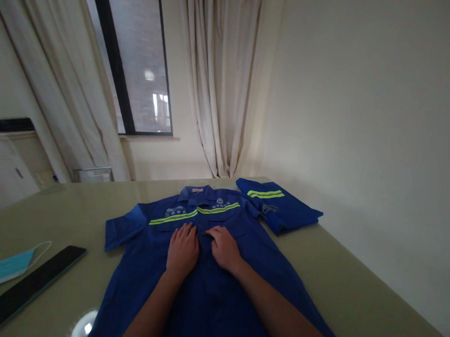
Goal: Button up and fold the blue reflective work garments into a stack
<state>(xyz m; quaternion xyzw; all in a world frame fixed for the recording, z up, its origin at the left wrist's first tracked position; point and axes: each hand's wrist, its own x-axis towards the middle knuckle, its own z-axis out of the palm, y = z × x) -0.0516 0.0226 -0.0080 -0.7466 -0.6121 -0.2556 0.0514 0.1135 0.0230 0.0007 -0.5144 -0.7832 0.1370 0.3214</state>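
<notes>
Table (345, 288) carries everything. Mid-table, right in front of me: blue shirt (208, 293), front up, collar at the far end, lower part running out of view toward me. Folded blue garment (283, 205) lies by its right shoulder; touching or overlapping, can't tell. Dark phone-like slab (36, 282) and face mask (8, 268) sit near each other on the left, clear of the shirt.

Both hands are on the shirt, just below the yellow stripe (174, 218), one either side of the front opening. Left hand (182, 248): palm down, fingers extended and close together, nothing gripped. Right hand (225, 248): fingers bent, index pointing in at the opening; can't tell if it pinches any cloth, thumb hidden.

Step in hand, my read: smoothing and lining up the shirt front at chest level. Next move calls for light, even pressure, both halves level. Risk: pushing one side harder skews the opening. Buttons too dim to call done up or not.
</notes>
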